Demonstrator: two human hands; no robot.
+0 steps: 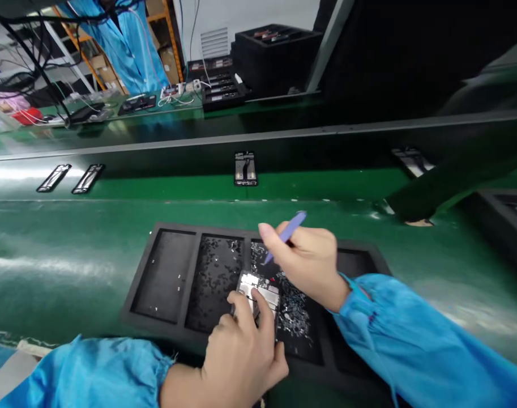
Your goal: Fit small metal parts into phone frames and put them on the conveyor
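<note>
My left hand (243,345) grips an opened phone body (264,292), whose silvery inner side faces up; the fingers cover its lower part. In my right hand (311,258) is a purple tweezers-like tool (290,229), its thin tip pointing down just above the phone's top edge. Both hands are over a black foam tray (179,277) with several compartments. Small dark parts (218,263) are scattered in one compartment, and many tiny shiny parts (294,311) lie in the one beside the phone.
Phone assemblies lie on the green bench beyond the tray: one (245,168) straight ahead, others (88,178) at left. A dark green post-like shape (436,187) stands at right, near another black tray (504,221). Someone in a blue smock (131,51) is behind the far bench.
</note>
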